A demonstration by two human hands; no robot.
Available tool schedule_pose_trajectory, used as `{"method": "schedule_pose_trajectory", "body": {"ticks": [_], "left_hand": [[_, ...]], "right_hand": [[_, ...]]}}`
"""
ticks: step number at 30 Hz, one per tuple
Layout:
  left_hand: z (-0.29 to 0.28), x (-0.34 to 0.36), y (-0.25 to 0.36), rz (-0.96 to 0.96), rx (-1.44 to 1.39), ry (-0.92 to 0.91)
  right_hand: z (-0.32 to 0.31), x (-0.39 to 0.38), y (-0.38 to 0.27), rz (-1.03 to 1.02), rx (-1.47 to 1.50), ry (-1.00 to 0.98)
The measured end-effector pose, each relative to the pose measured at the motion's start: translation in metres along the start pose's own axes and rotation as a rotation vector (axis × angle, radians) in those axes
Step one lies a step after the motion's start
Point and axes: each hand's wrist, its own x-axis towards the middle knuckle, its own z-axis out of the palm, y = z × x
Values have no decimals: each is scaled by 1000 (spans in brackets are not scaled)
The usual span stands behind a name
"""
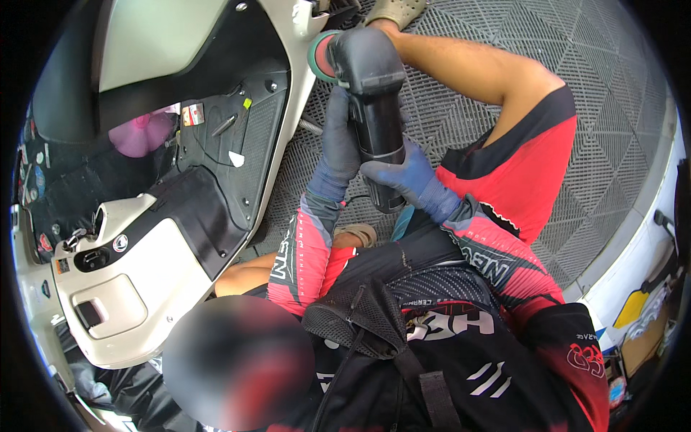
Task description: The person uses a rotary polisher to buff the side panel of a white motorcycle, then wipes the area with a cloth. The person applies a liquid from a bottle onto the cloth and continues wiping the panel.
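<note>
Black power polisher (379, 119), held beside a cream scooter (173, 263)

One polisher, above grated grey floor (612, 79); red, green-rimmed pad (327, 57) close by a cream panel (299, 65), contact cannot be told. Left hand (338, 140), gloved, gripping the tool's left side. Right hand (412, 173), gloved, wrapped round its lower handle. Nearby: dark footboard (248, 162), bearing a slim pen-like item (224, 124).

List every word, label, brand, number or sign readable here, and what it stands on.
Wording left uncopied; places only.
Arm sleeves: large lettering.
Black shirt: white and red lettering.
Round emblem on scooter: too small to read.
Red-white packet: too small.
Black power tool: none legible.
</note>
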Motion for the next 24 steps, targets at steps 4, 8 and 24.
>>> {"method": "schedule_pose_trajectory", "body": {"ticks": [4,8,24], "left_hand": [[-2,1,6,93,543,125],[5,5,23,32,726,170],[16,1,-3,180,396,32]], "right_hand": [[-7,23,7,-37,-67,-16],[-7,50,-10,-72,40,8],[-33,56,-126,42,-704,-370]]}}
